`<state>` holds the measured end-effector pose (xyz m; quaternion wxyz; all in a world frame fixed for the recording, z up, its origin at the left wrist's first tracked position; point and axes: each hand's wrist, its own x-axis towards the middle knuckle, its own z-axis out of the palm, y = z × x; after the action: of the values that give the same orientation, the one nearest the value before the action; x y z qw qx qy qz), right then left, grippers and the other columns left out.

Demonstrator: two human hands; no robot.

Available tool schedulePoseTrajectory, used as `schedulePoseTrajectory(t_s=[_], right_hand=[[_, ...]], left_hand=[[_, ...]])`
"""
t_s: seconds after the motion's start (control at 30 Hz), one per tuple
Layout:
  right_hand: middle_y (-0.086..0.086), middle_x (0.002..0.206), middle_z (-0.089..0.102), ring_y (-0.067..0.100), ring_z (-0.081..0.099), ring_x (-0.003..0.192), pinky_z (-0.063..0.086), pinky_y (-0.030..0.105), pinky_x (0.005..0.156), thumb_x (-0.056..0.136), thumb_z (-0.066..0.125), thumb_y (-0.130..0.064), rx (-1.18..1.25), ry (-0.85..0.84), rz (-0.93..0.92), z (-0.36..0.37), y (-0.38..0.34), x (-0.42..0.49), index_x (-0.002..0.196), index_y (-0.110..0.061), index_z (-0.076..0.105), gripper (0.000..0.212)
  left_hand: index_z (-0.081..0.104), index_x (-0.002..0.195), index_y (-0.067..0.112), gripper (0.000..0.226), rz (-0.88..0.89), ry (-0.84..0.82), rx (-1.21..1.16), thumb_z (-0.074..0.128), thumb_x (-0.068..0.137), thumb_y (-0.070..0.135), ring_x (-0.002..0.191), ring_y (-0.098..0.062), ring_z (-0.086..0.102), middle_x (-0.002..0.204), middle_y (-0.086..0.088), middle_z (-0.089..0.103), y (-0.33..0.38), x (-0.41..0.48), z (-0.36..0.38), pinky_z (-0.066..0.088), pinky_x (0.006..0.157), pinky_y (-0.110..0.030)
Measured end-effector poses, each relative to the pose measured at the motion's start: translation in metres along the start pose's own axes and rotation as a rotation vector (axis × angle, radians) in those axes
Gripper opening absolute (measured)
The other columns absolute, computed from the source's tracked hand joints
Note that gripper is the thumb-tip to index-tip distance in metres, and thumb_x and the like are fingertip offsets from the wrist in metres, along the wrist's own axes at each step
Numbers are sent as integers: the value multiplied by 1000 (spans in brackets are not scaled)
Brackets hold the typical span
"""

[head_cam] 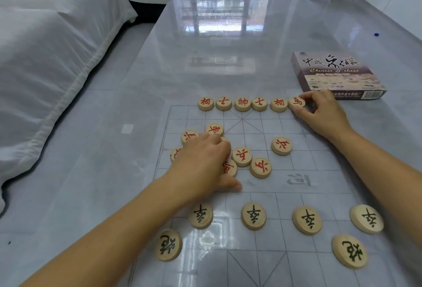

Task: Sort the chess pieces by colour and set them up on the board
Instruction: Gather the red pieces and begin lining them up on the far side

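Head view is showing you pinching the round pale-wood red-lettered horse piece (296, 102) with your right hand (324, 113) at the right end of the far row (242, 103), while your left hand (203, 161) is curling over the loose red-lettered discs (242, 156) lying nearer it, its grip hidden.

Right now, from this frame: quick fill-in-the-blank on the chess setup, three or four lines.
1. The right hand pinches the horse piece at the ____ end of the far row.
2. The left hand lies over loose pieces marked in ____.
3. The near-side pieces are marked in ____.
4. The box reads "Chinese ____".
Missing: right; red; black; chess.
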<state>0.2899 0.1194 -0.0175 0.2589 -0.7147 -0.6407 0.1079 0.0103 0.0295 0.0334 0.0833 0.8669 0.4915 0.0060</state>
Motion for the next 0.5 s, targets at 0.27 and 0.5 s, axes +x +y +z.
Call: schedulePoseTrajectory(t_s=[0.27,0.5], right_hand=[[11,121,49,25,51,104,44,38,83,84,60,-44,5,2,-1,0,-1,-1,118,-15,56,45],[10,120,50,25,51,102,41,34,79,84,60,-43,-4,5,0,1,1,1,117,-15,56,43]], left_hand=[[62,109,20,26,-69,292,-303,62,84,29,90,-17,51,103,3,53,-46,14,-22,44,82,-31],[41,134,24,58,-322,120,-484,64,83,11,97,-16,48,127,-4,46,-121,46,-1,37,84,-26]])
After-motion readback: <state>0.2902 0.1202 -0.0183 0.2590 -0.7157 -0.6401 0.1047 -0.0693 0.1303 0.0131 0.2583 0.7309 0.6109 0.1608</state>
